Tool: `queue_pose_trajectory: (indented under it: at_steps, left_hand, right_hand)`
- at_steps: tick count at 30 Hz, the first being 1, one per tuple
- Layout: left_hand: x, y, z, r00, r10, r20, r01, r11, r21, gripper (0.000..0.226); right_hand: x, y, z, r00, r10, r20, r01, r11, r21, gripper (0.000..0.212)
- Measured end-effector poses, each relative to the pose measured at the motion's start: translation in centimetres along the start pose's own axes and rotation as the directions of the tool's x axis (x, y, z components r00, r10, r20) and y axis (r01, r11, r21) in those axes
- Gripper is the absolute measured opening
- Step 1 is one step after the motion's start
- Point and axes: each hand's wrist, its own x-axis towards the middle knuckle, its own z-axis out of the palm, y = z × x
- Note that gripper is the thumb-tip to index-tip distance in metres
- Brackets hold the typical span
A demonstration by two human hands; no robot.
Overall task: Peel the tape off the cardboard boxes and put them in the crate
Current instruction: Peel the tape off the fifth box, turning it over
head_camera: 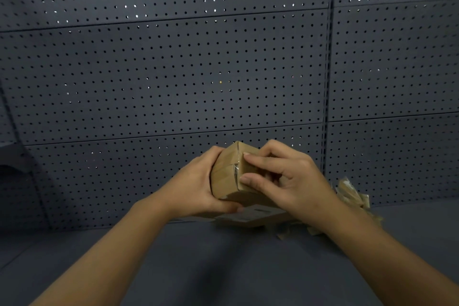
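**Finding the tape edge on a hand-held box**

The left hand is wrapped around the left end of a small cardboard box, thumb underneath and fingers curled over the far side, so it is closed firmly on the box and carries it clear of the dark shelf surface. That hold should stay steady and do the turning, presenting each taped seam towards the other hand.

Just right of that hold, a strip of clear tape runs over the box's top edge and down the near face; it wrinkles where it crosses a second seam, and that looks like the easiest place to lift it.

The right hand lies against the right end of the box, index and thumb tips pressed on the cardboard beside the tape line, pinched narrow. Whether a tape end is already caught between them cannot be told. A fingernail worked under the wrinkle, then a low, slow pull along the seam, should bring the strip off whole without tearing the paper skin.

Below the hands a flat cardboard piece lies on the shelf, and further right, behind the right wrist, sits a heap of crumpled peeled tape. The crate is not in view.
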Motion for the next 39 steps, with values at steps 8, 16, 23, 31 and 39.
queue_pose_trajectory:
  at_steps: [8, 16, 23, 31, 39]
  left_hand:
    - [0.5, -0.1, 0.3, 1.000, 0.005, -0.005, -0.005, 0.998, 0.064, 0.087]
    - [0.8, 0.1, 0.4, 1.000, -0.003, 0.014, 0.001, 0.992, 0.124, 0.084]
    - [0.7, 0.4, 0.1, 1.000, -0.013, 0.014, 0.010, 0.987, 0.160, 0.081]
    - [0.8, 1.0, -0.3, 0.997, -0.065, 0.036, 0.060, 0.990, 0.127, 0.080]
    - [0.5, 0.6, -0.8, 0.998, -0.062, 0.022, 0.063, 0.998, -0.010, 0.090]
  right_hand:
    - [1.5, -1.5, -1.8, 0.993, 0.068, 0.100, -0.061, 0.996, -0.071, 0.032]
    - [4.0, -5.7, -2.7, 0.931, 0.190, 0.311, 0.011, 0.839, -0.544, 0.041]
    - [3.7, -5.5, -0.9, 0.954, -0.076, 0.289, 0.272, 0.622, -0.734, 0.034]
    - [2.7, -3.5, -0.7, 0.930, -0.180, 0.320, 0.364, 0.560, -0.744, 0.028]
    - [0.4, 0.0, -2.5, 0.993, -0.044, 0.113, 0.078, 0.945, -0.317, 0.024]
